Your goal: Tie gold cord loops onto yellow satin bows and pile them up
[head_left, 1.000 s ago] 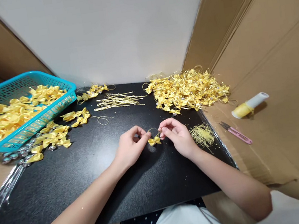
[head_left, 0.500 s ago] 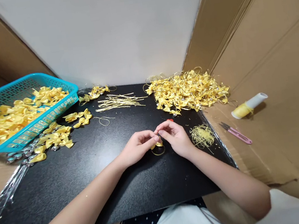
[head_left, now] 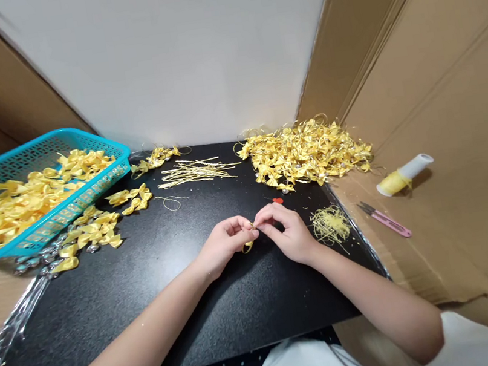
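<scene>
A small yellow bow sits low between the person's hands, close above the black tabletop near its middle; whether it touches the surface cannot be told. It peeks out just under the thumb of the left hand, whose thumb and forefinger are pinched together on it, hiding most of its shape. The right hand meets the left at the fingertips, thumb and forefinger pressed together on a bit of gold cord just above the bow; the bow lies to the left of this hand, near its fingertips.

Just beyond the right hand's knuckles lies a red piece, and beside that hand, to its right, a tangle of cord clippings. Farther back are a heap of corded bows, a bundle of straight cords and a single looped cord. To the left, loose bows lie in front of a turquoise basket of more bows, near silver bells. On the cardboard at right rest pink-handled snips and a white tube partly wrapped in yellow.
</scene>
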The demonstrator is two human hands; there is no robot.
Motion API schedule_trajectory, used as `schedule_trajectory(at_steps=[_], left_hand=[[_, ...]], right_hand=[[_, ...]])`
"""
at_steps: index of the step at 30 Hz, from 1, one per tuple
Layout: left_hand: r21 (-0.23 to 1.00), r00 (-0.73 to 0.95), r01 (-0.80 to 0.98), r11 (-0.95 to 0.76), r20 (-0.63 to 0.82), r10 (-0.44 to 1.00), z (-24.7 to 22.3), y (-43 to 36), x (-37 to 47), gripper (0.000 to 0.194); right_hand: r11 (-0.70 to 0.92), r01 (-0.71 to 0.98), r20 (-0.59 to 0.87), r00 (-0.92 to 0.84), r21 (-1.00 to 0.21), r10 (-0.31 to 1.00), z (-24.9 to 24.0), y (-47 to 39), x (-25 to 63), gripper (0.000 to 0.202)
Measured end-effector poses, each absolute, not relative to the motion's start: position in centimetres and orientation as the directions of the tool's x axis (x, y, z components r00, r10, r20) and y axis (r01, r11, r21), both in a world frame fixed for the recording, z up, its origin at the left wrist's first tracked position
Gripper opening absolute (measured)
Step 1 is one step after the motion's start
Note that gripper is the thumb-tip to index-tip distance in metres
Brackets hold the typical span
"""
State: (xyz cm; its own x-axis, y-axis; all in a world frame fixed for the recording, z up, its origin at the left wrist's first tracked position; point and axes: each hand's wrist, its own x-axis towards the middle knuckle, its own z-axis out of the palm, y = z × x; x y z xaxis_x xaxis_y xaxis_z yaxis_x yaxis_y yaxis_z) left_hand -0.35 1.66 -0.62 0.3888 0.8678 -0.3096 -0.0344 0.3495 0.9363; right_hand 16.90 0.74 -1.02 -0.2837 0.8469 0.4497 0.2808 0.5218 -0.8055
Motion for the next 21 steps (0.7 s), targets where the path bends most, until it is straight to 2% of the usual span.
schedule_trajectory(at_steps=[5,9,16,21], left_hand=[[0.95,0.319,-0.081,0.303,-0.263,0.91,-0.68,1.55,-0.14,0.039],[0.932,0.358,-0.173,0.32,-0.243,0.902,-0.82,1.73,-0.4,0.045],[0.799,0.318,-0.381,0.465,-0.358,0.878,-0.61,2.15,-0.95,0.045],[0.866,0.257,-0.348,0.36,-0.281,0.925,-1.21,2.15,-0.81,0.05]], right_hand=[[0.587,0.355,0.512,-0.289,-0.728,0.809,-1.01,0.39,16.6,0.01],[0.583,0.415,0.494,-0.31,-0.699,0.812,-1.48,0.18,16.37,0.011],[0.557,0.462,0.464,-0.308,-0.69,0.831,-1.81,0.36,16.55,0.014],[0.556,0.473,0.47,-0.297,-0.684,0.831,-1.47,0.48,16.92,0.014]])
